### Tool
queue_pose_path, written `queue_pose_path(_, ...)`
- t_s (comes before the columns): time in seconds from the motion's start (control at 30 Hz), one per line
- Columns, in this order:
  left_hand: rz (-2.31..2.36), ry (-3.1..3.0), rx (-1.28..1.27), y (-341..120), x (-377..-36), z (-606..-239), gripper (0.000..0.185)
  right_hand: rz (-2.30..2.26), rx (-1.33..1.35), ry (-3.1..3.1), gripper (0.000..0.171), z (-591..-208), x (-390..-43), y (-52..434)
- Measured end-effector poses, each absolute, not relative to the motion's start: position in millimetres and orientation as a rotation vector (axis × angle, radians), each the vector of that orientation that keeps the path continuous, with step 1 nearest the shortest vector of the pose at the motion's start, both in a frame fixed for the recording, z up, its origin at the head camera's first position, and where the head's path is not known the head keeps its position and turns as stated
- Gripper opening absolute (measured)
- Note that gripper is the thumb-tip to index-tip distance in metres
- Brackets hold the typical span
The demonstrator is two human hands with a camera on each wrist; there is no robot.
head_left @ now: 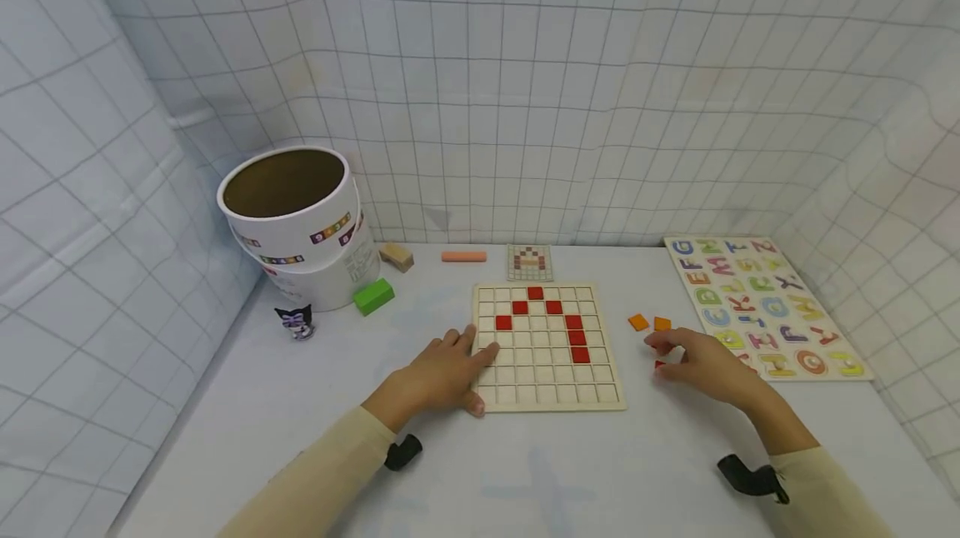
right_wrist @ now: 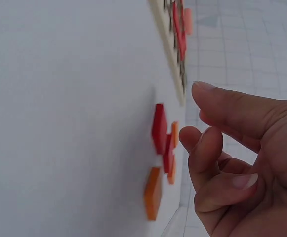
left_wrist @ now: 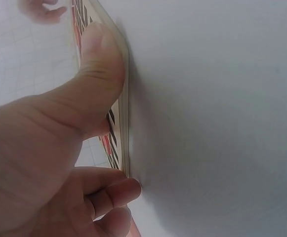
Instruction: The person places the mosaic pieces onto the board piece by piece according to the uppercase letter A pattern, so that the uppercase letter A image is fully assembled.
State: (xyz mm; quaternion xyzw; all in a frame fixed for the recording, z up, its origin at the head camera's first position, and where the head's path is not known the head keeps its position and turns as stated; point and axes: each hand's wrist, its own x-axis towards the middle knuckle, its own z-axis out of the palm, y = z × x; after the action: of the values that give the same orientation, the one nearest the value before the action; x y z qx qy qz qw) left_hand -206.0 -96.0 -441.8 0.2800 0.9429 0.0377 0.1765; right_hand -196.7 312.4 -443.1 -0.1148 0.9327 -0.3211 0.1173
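A pale wooden grid board (head_left: pixel 536 380) lies flat on the table, with several red square tiles (head_left: pixel 581 355) set in its cells in an arch shape. My left hand (head_left: pixel 446 376) rests at the board's left edge, thumb near the front corner and index fingertip over the grid. Right of the board, my right hand (head_left: pixel 697 363) hovers above loose tiles with thumb and fingers apart and nothing between them. Below its fingertips in the right wrist view lie a red tile (right_wrist: pixel 159 129), another red one partly behind it, and orange tiles (right_wrist: pixel 153 193).
Behind the board sit a small pattern card (head_left: pixel 529 263) and an orange stick (head_left: pixel 463 256). A white bucket (head_left: pixel 318 271), wooden block (head_left: pixel 397 256), green block (head_left: pixel 373 296) and small figurine (head_left: pixel 297 323) stand at the left. An alphabet puzzle board (head_left: pixel 780 288) lies at the right.
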Motion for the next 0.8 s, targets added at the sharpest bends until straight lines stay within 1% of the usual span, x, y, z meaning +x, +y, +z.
queue_pose_path(0.17, 0.107, 2.674, 0.787, -98.0, -203.9, -440.6, 0.095, -0.865, -0.333, 2.791, 0.041, -456.6, -193.7, 322.7)
queue_pose_path(0.5, 0.123, 2.706, 0.814, -97.6, -204.7, -442.7, 0.095, -0.775, -0.282, 2.809, 0.024, -455.7, -192.2, 316.7)
queue_pose_path(0.8, 0.105, 2.755, 0.816, -100.6, -201.6, -448.0, 0.095, -0.84, -0.299, 2.748, 0.022, -455.4, -190.1, 316.3)
